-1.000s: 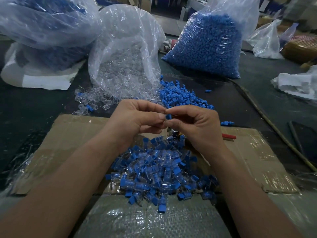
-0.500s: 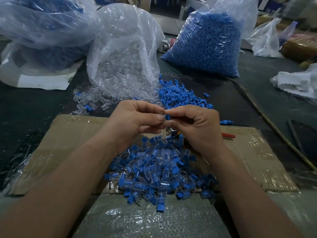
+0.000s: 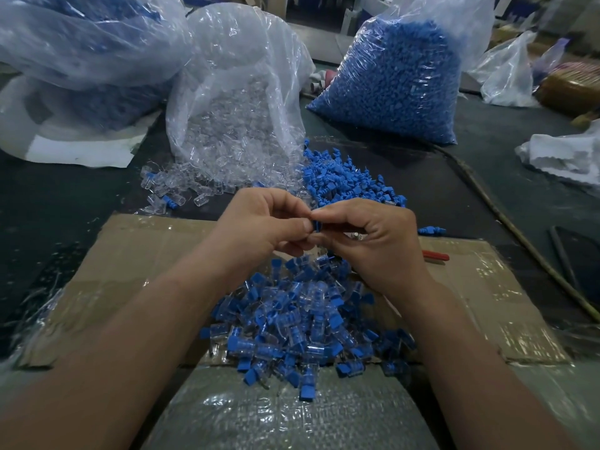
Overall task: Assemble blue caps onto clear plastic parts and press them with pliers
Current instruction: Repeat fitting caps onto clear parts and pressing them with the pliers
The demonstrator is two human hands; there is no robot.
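Seating blue cap (image 3: pixel 316 225) by hand above the far edge of the cardboard (image 3: pixel 136 254).
Left hand (image 3: pixel 259 225) and right hand (image 3: pixel 373 245) pinch it narrowly; probably light, rigid, slippery: grip flat sides.

Dark grey-green flat desk (image 3: pixel 65 222), dim even light. Flattened brown cardboard sheet with clear tape (image 3: pixel 136 254) lies on it, grey woven plastic sacking (image 3: pixel 276 423) at near edge. Thin brown stick (image 3: pixel 519 238) runs diagonally on the right, crumpled white plastic bag (image 3: pixel 565 157) beyond it. Back of room dark, blurred.
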